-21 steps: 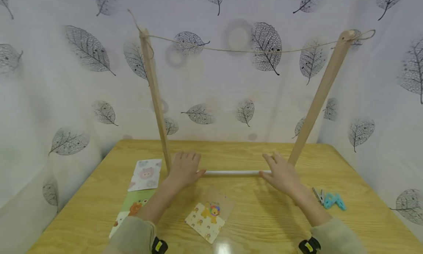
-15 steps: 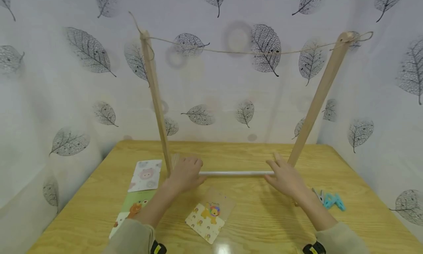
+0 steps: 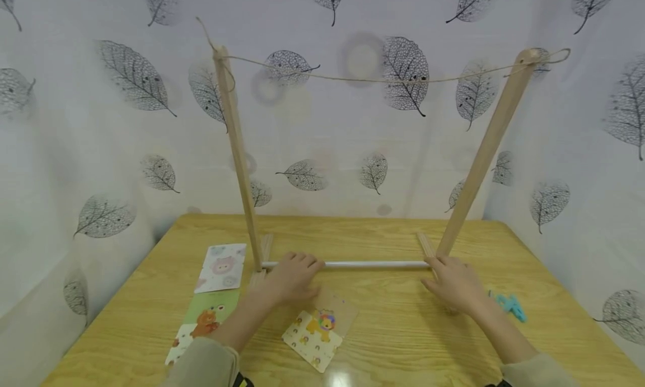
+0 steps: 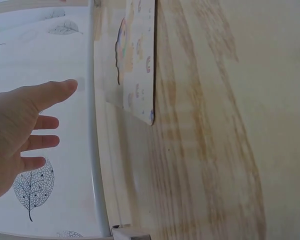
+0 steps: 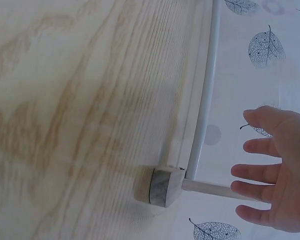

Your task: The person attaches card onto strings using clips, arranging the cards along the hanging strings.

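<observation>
A wooden frame stands on the table, with a left post [image 3: 238,157], a right post [image 3: 486,154] and a white rod [image 3: 375,264] across its foot. Twine [image 3: 363,80] sags between the post tops. My left hand [image 3: 289,278] hovers by the rod's left part, fingers relaxed; in the left wrist view the thumb and fingers are spread and hold nothing. Near the right post's foot is my right hand [image 3: 456,283], also holding nothing, its fingers [image 5: 257,173] apart in the right wrist view. A lion-print card [image 3: 319,331] lies just in front of my left hand.
Left of the frame lie a pink-bear card [image 3: 221,268] and a green card with a brown bear [image 3: 206,322]. Blue clips [image 3: 511,307] lie beyond my right forearm. A leaf-print curtain [image 3: 342,135] hangs around the table's back and sides.
Both hands have come off the rod. The left slid a little right and nearer to me; the right moved right and nearer, its forearm now covering the metal clips. The frame stays put.
</observation>
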### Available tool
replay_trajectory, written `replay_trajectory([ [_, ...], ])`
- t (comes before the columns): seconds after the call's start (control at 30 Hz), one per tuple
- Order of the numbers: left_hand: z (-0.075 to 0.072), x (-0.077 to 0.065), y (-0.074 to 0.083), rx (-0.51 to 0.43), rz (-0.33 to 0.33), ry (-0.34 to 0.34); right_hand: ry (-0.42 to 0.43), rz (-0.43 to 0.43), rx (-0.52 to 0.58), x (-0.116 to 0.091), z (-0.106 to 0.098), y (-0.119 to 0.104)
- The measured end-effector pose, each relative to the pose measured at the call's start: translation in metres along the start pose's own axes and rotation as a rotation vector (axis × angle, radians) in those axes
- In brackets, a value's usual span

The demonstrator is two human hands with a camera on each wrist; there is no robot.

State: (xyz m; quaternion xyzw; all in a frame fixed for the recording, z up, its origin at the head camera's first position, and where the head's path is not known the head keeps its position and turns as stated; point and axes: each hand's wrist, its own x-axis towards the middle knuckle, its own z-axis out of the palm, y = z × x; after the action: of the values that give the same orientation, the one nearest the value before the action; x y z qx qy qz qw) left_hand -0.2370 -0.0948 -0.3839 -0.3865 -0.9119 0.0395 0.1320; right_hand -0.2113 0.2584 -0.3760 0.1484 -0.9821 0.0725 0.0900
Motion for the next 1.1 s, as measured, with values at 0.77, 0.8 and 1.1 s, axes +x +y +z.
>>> replay_trajectory([
  [0.77,0.016,0.008,0.014,0.064,0.132,-0.14,0.004,0.173,-0.022,-0.022,0.009,0.056],
  [0.8,0.017,0.008,0.014,0.082,0.143,-0.133,-0.003,0.183,-0.03,-0.022,0.009,0.059],
  [1.1,0.024,0.011,0.014,0.141,0.19,-0.157,-0.067,0.22,-0.102,-0.022,0.014,0.076],
])
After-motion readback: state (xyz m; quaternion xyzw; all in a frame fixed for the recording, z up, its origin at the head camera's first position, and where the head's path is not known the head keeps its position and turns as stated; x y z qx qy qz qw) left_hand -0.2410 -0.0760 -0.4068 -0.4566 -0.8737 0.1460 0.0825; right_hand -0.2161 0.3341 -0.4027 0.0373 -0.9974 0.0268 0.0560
